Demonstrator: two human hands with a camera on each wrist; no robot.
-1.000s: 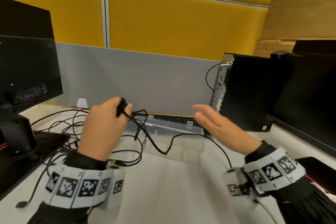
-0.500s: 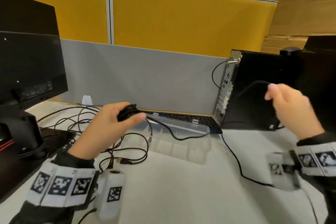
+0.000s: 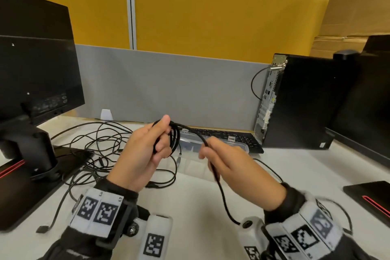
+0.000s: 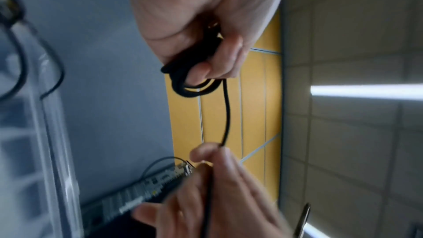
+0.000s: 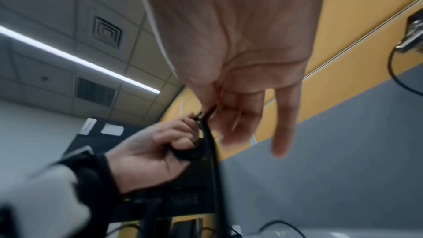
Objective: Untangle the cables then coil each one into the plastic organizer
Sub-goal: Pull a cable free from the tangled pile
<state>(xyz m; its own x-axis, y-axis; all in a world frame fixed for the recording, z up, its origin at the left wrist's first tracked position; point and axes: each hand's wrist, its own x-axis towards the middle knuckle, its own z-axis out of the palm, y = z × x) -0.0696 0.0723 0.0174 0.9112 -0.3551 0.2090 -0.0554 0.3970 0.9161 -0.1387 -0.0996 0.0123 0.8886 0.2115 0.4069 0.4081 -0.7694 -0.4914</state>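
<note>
My left hand (image 3: 152,145) is raised above the desk and grips a small coil of black cable (image 3: 175,139), several loops held between thumb and fingers (image 4: 196,80). From the coil the cable's free length (image 3: 194,132) runs right to my right hand (image 3: 213,154), which pinches it between thumb and forefinger (image 4: 219,147); the rest hangs down past my wrist (image 3: 223,196). The clear plastic organizer (image 3: 238,146) lies on the desk behind my hands, partly hidden by them. A tangle of black cables (image 3: 101,145) lies on the desk at the left.
A monitor (image 3: 35,74) on its stand is at the left, a black computer tower (image 3: 299,101) at the right, and a black keyboard (image 3: 242,137) behind the organizer. A grey partition stands at the back of the white desk (image 3: 200,207). A dark flat object (image 3: 371,196) lies at the right edge.
My right hand, which was out at the right pulling the cable, has come back in next to the left hand. The left hand's coil has gained loops.
</note>
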